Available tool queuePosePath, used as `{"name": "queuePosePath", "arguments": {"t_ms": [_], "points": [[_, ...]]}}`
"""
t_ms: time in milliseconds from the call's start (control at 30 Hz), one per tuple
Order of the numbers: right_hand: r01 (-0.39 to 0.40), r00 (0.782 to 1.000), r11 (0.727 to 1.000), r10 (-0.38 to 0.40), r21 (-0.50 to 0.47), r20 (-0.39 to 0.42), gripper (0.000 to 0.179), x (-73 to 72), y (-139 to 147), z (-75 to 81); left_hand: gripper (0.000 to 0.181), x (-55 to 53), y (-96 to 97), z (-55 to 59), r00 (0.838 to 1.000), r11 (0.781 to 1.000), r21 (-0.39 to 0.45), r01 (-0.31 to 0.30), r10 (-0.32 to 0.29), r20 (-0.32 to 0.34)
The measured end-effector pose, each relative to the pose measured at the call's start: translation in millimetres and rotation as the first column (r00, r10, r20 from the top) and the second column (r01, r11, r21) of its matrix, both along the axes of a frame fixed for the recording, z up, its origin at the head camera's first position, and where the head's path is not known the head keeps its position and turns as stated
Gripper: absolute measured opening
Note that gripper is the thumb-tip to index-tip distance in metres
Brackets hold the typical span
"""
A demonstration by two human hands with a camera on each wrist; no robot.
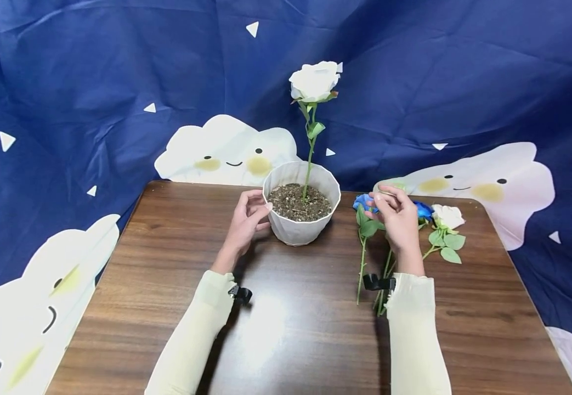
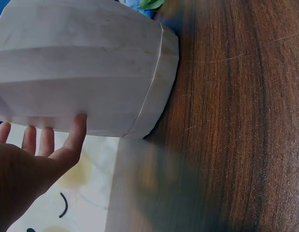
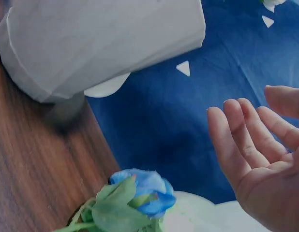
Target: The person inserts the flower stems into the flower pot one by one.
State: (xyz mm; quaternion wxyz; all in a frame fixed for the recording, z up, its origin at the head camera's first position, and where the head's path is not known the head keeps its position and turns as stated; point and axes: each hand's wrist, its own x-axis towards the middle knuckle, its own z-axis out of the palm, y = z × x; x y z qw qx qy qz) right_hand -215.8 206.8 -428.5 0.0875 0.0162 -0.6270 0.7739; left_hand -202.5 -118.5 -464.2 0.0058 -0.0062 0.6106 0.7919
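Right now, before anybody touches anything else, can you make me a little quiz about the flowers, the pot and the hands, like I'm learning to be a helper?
1. Pick one: which hand touches the pot? A, left; B, right; C, both.
2. True or false: the right hand is empty.
3. Fill the gap: the flower standing in the soil has ___ petals.

Key:
1. A, the left hand.
2. True, its palm shows nothing in it.
3. White; the white rose stands there.
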Motion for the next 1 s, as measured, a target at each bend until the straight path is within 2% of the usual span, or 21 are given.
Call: {"name": "queuePosePath", "arguments": {"t_ms": [267, 400, 533, 700, 800, 1000], "points": [[0.015, 0.998, 0.999, -0.013, -0.029, 0.06, 0.02, 7.2, 12.7, -12.3, 0.047, 0.0, 0.5, -0.8, 1.0, 1.0, -0.007, 0.006, -0.006, 0.005], [-0.008, 0.991, 1.0, 0.009, -0.009, 0.135, 0.018, 12.6, 16.9, -22.1, 0.047, 0.0, -0.2, -0.5, 1.0, 1.0, -0.002, 0.003, -0.003, 0.002], [-0.037, 0.97, 0.999, 0.029, 0.03, 0.241, 0.02, 19.8, 19.1, -34.5, 0.047, 0.1, -0.4, 0.3, 1.0, 1.0, 0.001, 0.003, -0.003, 0.004], [-0.059, 0.931, 0.997, 0.039, 0.043, 0.363, 0.036, 25.3, 20.5, -49.8, 0.047, -0.8, -0.6, 0.2, 1.0, 1.0, 0.006, 0.001, -0.001, 0.001], [-0.058, 0.916, 0.997, 0.033, 0.053, 0.4, 0.041, 26.7, 21.9, -56.7, 0.047, -0.6, -0.8, 0.4, 1.0, 1.0, 0.01, -0.002, 0.002, 0.002], [-0.062, 0.899, 0.991, 0.004, 0.118, 0.438, 0.046, 29.0, 25.1, -64.8, 0.046, 0.7, -1.1, 1.4, 1.0, 1.0, -0.003, -0.002, 0.002, 0.008]]}}
